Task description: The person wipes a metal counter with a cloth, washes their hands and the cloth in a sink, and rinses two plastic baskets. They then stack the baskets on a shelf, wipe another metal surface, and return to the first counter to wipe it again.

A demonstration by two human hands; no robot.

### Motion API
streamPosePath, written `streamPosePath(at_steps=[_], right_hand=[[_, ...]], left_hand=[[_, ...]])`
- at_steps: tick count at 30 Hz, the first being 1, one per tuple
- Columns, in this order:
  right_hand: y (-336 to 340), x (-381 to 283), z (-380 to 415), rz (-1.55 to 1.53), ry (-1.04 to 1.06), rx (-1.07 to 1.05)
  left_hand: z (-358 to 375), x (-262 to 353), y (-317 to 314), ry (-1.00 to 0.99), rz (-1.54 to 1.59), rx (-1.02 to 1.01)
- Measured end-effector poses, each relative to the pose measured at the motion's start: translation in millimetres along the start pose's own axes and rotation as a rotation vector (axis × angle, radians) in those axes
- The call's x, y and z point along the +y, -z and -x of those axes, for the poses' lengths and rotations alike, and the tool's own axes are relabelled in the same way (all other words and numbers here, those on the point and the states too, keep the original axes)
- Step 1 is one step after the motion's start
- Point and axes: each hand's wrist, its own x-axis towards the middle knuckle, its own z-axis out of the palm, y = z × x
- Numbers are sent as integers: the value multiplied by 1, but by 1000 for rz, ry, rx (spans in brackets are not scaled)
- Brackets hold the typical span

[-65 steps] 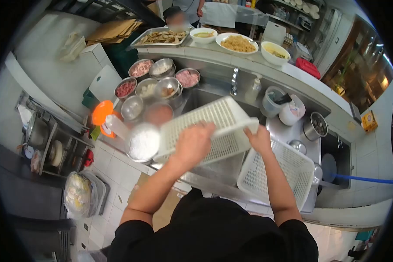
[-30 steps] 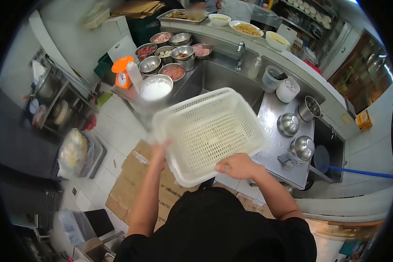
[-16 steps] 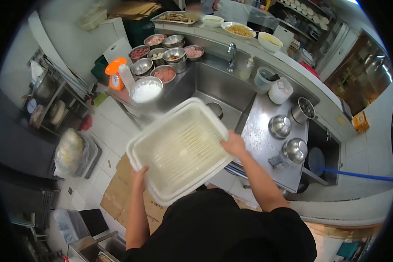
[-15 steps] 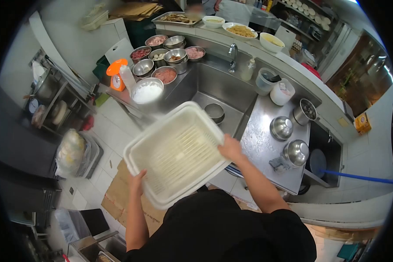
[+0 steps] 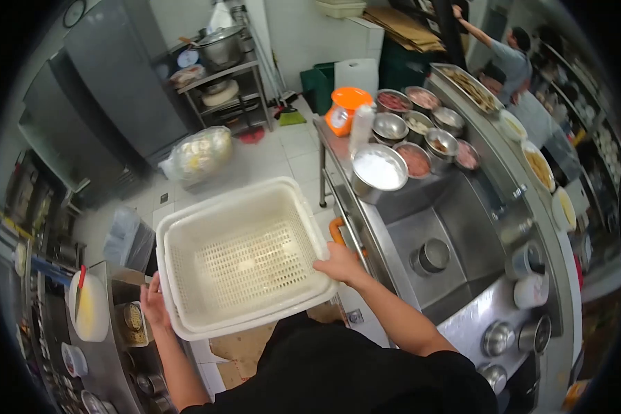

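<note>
A white perforated basket point(image 5: 255, 257) sits nested inside a white plastic tub point(image 5: 324, 241), both held in front of the body above the floor. My right hand point(image 5: 339, 263) grips the tub's right rim, thumb on top. At the lower left side, my left hand point(image 5: 154, 302) rests against the outer wall of the tub, its fingers apart. The basket has nothing visible in it.
To the right is a steel sink point(image 5: 421, 228) with a small metal bowl point(image 5: 433, 255). Metal bowls of meat and a white powder bowl point(image 5: 379, 169) stand beside an orange scale point(image 5: 348, 109). A bagged bundle point(image 5: 203, 155) lies ahead. Another person point(image 5: 509, 62) stands behind the counter.
The view has turned left, away from the sink. The tub and basket have moved with my hands and now hang over the floor. My left hand's fingers have spread.
</note>
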Motion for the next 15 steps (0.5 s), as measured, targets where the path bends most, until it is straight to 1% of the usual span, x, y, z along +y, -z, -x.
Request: streamPosePath(at_steps=[1, 2, 4, 5, 6, 7, 8, 9, 10, 11, 12, 13, 14, 15], right_hand=[[-8, -8, -23, -202, 28, -101], [-18, -22, -43, -188, 42, -113], [-48, -51, -85, -404, 30, -201], [-72, -49, -114, -397, 45, -208], [-103, -33, -152, -337, 64, -219], [-124, -29, -179, -281, 77, -228], [-131, -44, -193, -281, 86, -228], [-135, -62, -203, -236, -18, -266], [-140, -76, -213, -187, -128, -307], [-151, -79, -232, -198, -214, -320], [-161, -76, -251, -192, -216, -326], [-170, -71, -270, -231, -279, -336], [-176, -67, -285, -268, -343, -349], [-179, -66, -300, -256, -347, -365]], left_hand=[[5, 5, 0, -39, 10, -21], [1, 2, 19, -58, 20, -12], [-7, -20, 82, -115, 183, 458], [-7, -37, 113, -76, 210, 521], [-6, -55, 146, -34, 236, 579], [2, -74, 173, 75, 252, 681], [8, -93, 189, 213, 245, 858], [6, -114, 211, 335, 315, 1153], [19, -134, 241, 515, 313, 1048], [42, -156, 276, 598, 825, 533], [32, -178, 273, 690, 570, 709], [21, -195, 266, 772, 303, 874], [59, -188, 263, 770, 312, 884], [63, -179, 259, 781, 131, 1044]])
